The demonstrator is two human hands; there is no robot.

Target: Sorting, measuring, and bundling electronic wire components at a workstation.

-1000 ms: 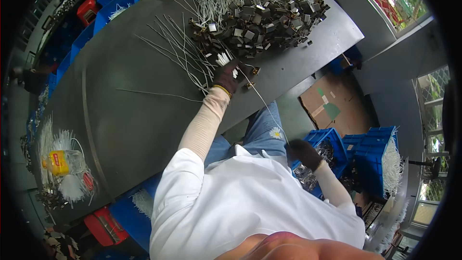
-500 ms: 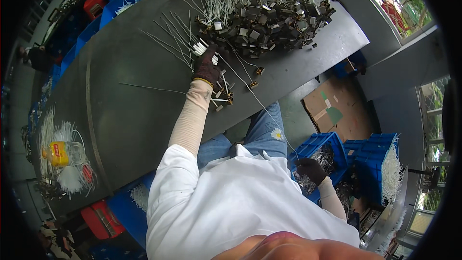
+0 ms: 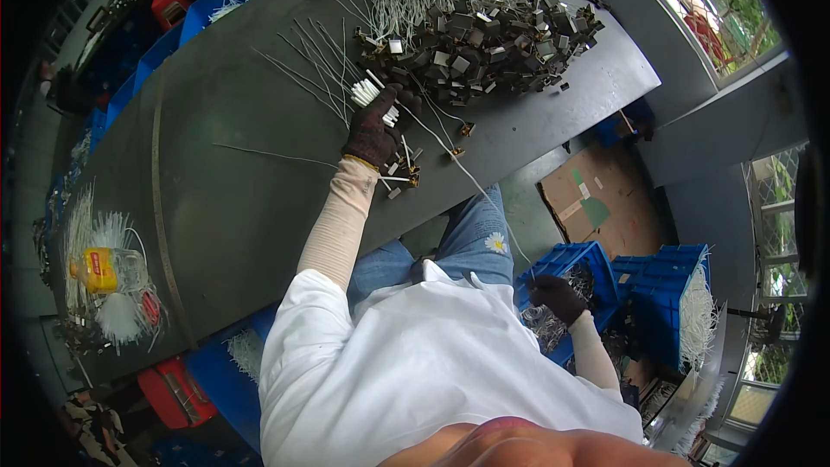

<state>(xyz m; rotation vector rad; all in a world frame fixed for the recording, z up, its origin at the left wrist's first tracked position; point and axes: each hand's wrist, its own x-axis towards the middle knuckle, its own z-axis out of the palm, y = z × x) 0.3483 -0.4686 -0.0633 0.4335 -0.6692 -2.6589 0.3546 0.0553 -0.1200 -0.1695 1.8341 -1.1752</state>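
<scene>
My left hand [image 3: 372,134], in a dark glove, is closed round a bundle of short white tubes [image 3: 373,102] above the table. From beside it, a thin pale wire [image 3: 471,180] runs over the table edge and past my knee to my right hand [image 3: 560,297]. The right hand, also gloved, is closed at the wire's lower end, over a blue crate [image 3: 590,256] with wire pieces inside. Several small dark-and-brass parts with wires [image 3: 406,175] lie under my left wrist. More loose wires [image 3: 316,69] fan out to its upper left.
A large heap of dark box-shaped parts [image 3: 484,47] with pale wires covers the table's far side. A plastic bottle [image 3: 117,270] and white bundles lie at the table's left end. Another blue crate [image 3: 654,281] with pale strands stands at right, near flattened cardboard [image 3: 618,199] on the floor.
The view has shifted slightly. Both hands keep nearly the same places, and the wire still stretches between them.
</scene>
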